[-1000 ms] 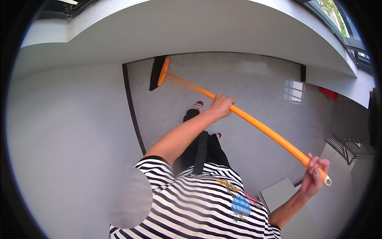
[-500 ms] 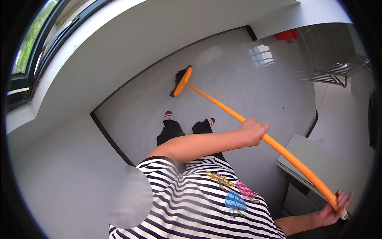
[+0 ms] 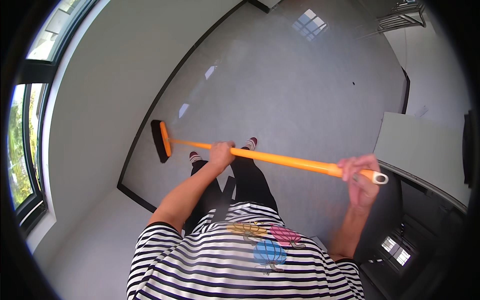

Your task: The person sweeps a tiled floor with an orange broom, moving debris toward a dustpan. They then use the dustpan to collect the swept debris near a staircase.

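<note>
The orange broom slants across the person's front, its dark bristles close to the floor's left edge, by the lower-left corner. The left hand wraps its shaft, fingers curled snugly. Near the butt, the right hand's slightly blurred fingers curl more loosely around it. 2 feet stand beneath.

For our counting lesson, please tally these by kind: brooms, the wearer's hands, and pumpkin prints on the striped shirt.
Broom: 1
Hands: 2 (left hand, right hand)
Pumpkin prints: 3 (yellow print, pink print, blue print)
Total: 6
</note>
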A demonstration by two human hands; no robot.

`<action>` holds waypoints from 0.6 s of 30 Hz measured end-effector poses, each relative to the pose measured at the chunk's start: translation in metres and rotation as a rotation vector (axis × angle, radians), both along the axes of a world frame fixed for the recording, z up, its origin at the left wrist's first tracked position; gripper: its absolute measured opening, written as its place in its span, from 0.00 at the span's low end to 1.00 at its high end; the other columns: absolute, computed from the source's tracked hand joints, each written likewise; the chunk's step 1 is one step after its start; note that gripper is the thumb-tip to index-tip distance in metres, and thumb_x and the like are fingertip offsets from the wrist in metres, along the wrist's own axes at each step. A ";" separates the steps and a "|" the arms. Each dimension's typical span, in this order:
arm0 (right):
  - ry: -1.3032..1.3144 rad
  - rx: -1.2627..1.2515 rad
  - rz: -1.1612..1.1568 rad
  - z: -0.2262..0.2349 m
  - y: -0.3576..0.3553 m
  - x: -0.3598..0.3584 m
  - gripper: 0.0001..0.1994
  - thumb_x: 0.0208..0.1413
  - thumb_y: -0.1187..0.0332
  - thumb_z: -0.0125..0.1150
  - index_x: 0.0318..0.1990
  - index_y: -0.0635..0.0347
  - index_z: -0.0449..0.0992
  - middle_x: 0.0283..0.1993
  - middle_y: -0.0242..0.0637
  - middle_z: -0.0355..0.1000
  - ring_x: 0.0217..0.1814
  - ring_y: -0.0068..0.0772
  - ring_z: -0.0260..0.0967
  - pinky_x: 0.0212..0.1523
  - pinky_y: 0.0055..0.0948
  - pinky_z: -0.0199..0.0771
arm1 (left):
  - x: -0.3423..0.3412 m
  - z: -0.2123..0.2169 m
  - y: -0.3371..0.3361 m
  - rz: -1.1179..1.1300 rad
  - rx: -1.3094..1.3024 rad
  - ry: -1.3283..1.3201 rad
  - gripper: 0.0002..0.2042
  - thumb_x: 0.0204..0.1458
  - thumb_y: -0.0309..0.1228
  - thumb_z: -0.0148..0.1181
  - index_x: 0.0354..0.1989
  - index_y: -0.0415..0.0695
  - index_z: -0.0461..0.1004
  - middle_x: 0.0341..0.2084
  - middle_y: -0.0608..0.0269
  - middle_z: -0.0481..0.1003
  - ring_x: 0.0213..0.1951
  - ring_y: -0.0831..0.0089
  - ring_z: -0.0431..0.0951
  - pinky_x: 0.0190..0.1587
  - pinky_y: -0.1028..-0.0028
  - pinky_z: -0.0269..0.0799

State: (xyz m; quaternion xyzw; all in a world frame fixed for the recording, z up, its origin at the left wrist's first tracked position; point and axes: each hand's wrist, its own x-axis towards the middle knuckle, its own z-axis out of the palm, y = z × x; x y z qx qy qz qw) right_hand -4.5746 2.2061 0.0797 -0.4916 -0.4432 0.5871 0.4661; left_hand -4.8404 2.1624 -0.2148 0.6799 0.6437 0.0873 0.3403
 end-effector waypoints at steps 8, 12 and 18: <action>-0.658 0.464 -0.219 0.164 -0.037 0.147 0.18 0.40 0.66 0.56 0.39 0.64 0.62 0.16 0.27 0.54 0.24 0.22 0.55 0.42 0.32 0.53 | 0.310 0.105 0.154 -0.356 0.094 -0.503 0.06 0.41 0.23 0.52 0.29 0.46 0.72 0.22 0.55 0.71 0.35 0.58 0.70 0.38 0.62 0.66; -0.663 0.783 -0.180 0.185 -0.079 0.182 0.25 0.38 0.67 0.52 0.44 0.75 0.59 0.18 0.30 0.52 0.25 0.24 0.54 0.46 0.35 0.52 | 0.365 0.146 0.176 -0.540 0.283 -0.577 0.03 0.40 0.24 0.53 0.26 0.44 0.70 0.20 0.58 0.71 0.32 0.62 0.70 0.37 0.66 0.64; -0.240 0.572 -0.673 0.174 -0.091 0.256 0.32 0.44 0.73 0.54 0.55 0.80 0.48 0.18 0.26 0.48 0.24 0.21 0.47 0.44 0.30 0.51 | 0.322 0.160 0.155 -0.583 0.343 -0.328 0.06 0.36 0.24 0.55 0.25 0.43 0.66 0.15 0.61 0.70 0.27 0.64 0.71 0.33 0.70 0.61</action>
